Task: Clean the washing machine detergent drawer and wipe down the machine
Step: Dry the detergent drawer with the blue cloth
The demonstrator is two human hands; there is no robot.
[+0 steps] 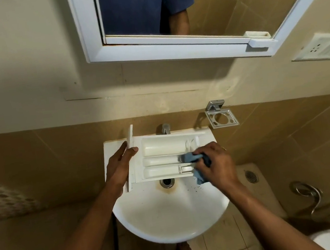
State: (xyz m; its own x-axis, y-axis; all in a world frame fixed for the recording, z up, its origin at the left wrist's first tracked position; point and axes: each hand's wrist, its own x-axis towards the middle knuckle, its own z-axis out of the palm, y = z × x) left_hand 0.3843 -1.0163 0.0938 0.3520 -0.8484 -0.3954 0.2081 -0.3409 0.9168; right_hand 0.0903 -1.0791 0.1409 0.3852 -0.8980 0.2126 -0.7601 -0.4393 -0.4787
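**Fingers (pixel 200 152) clamped on cloth (pixel 187 157), detergent drawer (pixel 163 146) held across sink (pixel 173 219)**

Curled round the blue cloth, the right hand (pixel 214 162) presses it into the right end of the detergent drawer's middle compartment. The left hand (pixel 119 167) grips the front panel at the white drawer's left end, thumb on the inner side and fingers behind it. The drawer lies across the back of the sink, just below the tap (pixel 164 128) and above the drain (pixel 167 182). Dark specks (pixel 192 188) dot the basin's right side.
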